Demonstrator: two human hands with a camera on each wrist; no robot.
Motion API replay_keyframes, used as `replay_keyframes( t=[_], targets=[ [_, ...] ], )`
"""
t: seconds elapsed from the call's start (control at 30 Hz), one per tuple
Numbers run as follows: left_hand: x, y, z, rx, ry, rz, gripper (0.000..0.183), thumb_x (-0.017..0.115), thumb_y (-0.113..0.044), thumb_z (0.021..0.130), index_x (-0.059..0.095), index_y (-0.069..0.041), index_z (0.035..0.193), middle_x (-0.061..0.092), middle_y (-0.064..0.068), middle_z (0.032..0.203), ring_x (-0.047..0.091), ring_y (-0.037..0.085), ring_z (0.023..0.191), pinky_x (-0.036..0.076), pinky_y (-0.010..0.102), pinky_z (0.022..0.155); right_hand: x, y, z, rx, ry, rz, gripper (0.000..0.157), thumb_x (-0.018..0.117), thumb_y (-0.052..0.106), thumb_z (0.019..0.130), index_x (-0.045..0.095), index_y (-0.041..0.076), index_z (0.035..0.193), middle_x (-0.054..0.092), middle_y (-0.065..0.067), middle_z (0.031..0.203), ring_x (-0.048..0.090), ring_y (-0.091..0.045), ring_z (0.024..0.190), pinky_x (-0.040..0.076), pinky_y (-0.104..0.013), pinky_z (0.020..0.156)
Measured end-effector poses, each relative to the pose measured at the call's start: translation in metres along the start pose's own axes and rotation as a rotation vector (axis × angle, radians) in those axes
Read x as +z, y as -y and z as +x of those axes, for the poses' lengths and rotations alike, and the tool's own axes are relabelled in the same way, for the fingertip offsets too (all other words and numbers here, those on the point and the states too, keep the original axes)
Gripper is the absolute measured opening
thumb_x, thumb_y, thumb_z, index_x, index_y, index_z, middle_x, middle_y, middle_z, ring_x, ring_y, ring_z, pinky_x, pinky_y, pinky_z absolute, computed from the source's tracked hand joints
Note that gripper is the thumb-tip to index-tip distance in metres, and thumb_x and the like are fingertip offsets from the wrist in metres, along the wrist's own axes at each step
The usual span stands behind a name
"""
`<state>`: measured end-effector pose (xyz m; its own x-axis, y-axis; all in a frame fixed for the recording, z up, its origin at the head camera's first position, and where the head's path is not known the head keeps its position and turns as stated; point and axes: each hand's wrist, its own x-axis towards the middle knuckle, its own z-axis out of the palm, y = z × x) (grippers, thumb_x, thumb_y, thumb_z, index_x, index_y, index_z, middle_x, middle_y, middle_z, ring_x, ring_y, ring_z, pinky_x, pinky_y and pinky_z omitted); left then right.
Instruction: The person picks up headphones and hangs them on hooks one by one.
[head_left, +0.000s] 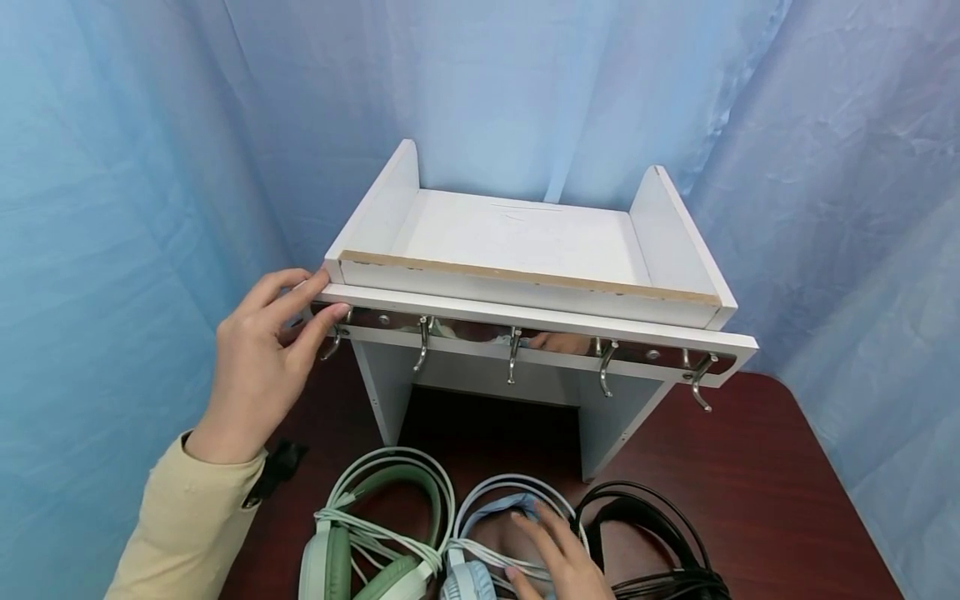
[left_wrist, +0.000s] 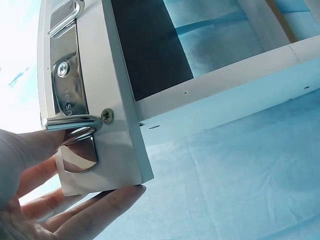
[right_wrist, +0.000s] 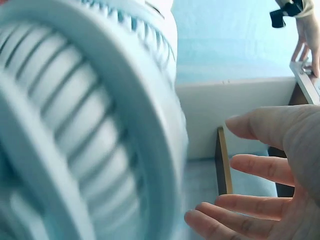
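Observation:
My left hand (head_left: 258,358) pinches the left end of a white hook rail (head_left: 468,330), a board with a metal strip and several silver hooks. The left wrist view shows its thumb by the end hook (left_wrist: 72,122) and fingers against the board's end. The rail runs along the front of a white shelf stand (head_left: 525,296). My right hand (head_left: 558,558) hovers at light-blue headphones (head_left: 467,579), fingers apart and extended. A large ribbed ear cup (right_wrist: 100,125) looms near that hand in the right wrist view. Whether its fingertips touch the headphones, I cannot tell.
Green headphones (head_left: 330,554) with a bundled cable lie left of the blue pair, black headphones (head_left: 682,554) to the right. All rest on a dark red table (head_left: 780,483). Blue curtains (head_left: 487,92) hang behind and on both sides.

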<state>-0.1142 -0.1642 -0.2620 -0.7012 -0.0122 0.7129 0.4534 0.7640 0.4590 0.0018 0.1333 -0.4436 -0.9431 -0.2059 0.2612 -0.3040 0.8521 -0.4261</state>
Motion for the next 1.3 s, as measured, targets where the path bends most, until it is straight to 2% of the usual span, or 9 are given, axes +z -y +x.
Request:
replay_keyframes(
  t=[0.07,0.17,0.27,0.3,0.37,0.6,0.83,1.0,1.3],
  targets=[
    [0.0,0.0,0.0,-0.001,-0.002,0.005,0.036,0.07,-0.012,0.082,0.065,-0.007,0.117,0.06,0.012,0.109,0.06,0.018,0.071,0.039,-0.008,0.067,0.001,0.001,0.002,-0.029,0.075,0.026,0.046,0.068,0.041,0.081,0.056,0.03,0.125,0.054,-0.007,0.127,0.062,-0.022,0.101,0.055,-0.03,0.063],
    [0.001,0.0,0.0,0.003,-0.01,0.02,0.036,0.07,-0.014,0.082,0.065,-0.008,0.117,0.06,0.012,0.109,0.059,0.016,0.068,0.039,-0.008,0.067,0.001,0.005,0.006,-0.051,0.197,0.079,0.05,0.059,0.05,0.086,0.051,0.028,0.13,0.05,-0.011,0.131,0.06,-0.027,0.105,0.055,-0.035,0.067],
    [0.001,0.0,-0.001,0.008,-0.018,0.031,0.036,0.07,-0.014,0.082,0.065,-0.008,0.118,0.06,0.012,0.109,0.056,0.015,0.066,0.037,-0.009,0.067,0.002,0.011,0.013,-0.028,0.339,0.169,0.055,0.053,0.056,0.088,0.046,0.029,0.135,0.044,-0.014,0.136,0.056,-0.035,0.111,0.055,-0.044,0.072],
    [0.001,0.0,-0.001,0.008,-0.021,0.029,0.036,0.07,-0.014,0.082,0.065,-0.008,0.118,0.06,0.013,0.11,0.058,0.016,0.065,0.032,-0.012,0.068,0.003,0.012,0.015,-0.02,0.371,0.193,0.056,0.052,0.057,0.088,0.044,0.03,0.136,0.043,-0.015,0.137,0.054,-0.036,0.112,0.054,-0.047,0.073],
    [0.002,0.0,-0.001,0.007,-0.026,0.027,0.037,0.07,-0.014,0.082,0.065,-0.009,0.118,0.06,0.013,0.11,0.059,0.018,0.064,0.032,-0.012,0.067,0.005,0.015,0.018,-0.021,0.417,0.23,0.057,0.052,0.057,0.088,0.042,0.03,0.137,0.042,-0.016,0.138,0.052,-0.039,0.115,0.052,-0.052,0.075],
    [0.003,0.001,-0.003,0.009,-0.037,0.021,0.038,0.069,-0.014,0.082,0.064,-0.01,0.12,0.059,0.013,0.11,0.062,0.021,0.065,0.033,-0.011,0.067,0.018,0.024,0.022,-0.077,0.479,0.275,0.058,0.053,0.054,0.088,0.042,0.028,0.138,0.039,-0.017,0.141,0.046,-0.041,0.12,0.049,-0.057,0.078],
    [0.004,0.002,-0.003,0.014,-0.039,0.026,0.038,0.069,-0.014,0.083,0.064,-0.009,0.12,0.059,0.014,0.111,0.063,0.021,0.066,0.031,-0.012,0.069,0.028,0.029,0.028,-0.21,0.524,0.283,0.064,0.051,0.058,0.087,0.031,0.033,0.143,0.033,-0.017,0.144,0.043,-0.038,0.124,0.053,-0.045,0.077],
    [0.005,0.002,-0.003,0.013,-0.038,0.024,0.038,0.069,-0.013,0.082,0.064,-0.008,0.12,0.059,0.014,0.112,0.061,0.02,0.069,0.03,-0.013,0.073,0.034,0.032,0.03,-0.293,0.514,0.242,0.07,0.046,0.065,0.086,0.024,0.036,0.145,0.033,-0.016,0.144,0.044,-0.036,0.124,0.054,-0.044,0.079],
    [0.005,0.002,-0.003,0.019,-0.048,0.037,0.039,0.069,-0.015,0.082,0.064,-0.011,0.12,0.06,0.012,0.112,0.061,0.018,0.067,0.04,-0.006,0.068,0.044,0.046,0.037,-0.32,0.579,0.196,0.07,0.048,0.064,0.086,0.021,0.038,0.145,0.03,-0.01,0.148,0.043,-0.033,0.127,0.052,-0.045,0.086]
  ],
)
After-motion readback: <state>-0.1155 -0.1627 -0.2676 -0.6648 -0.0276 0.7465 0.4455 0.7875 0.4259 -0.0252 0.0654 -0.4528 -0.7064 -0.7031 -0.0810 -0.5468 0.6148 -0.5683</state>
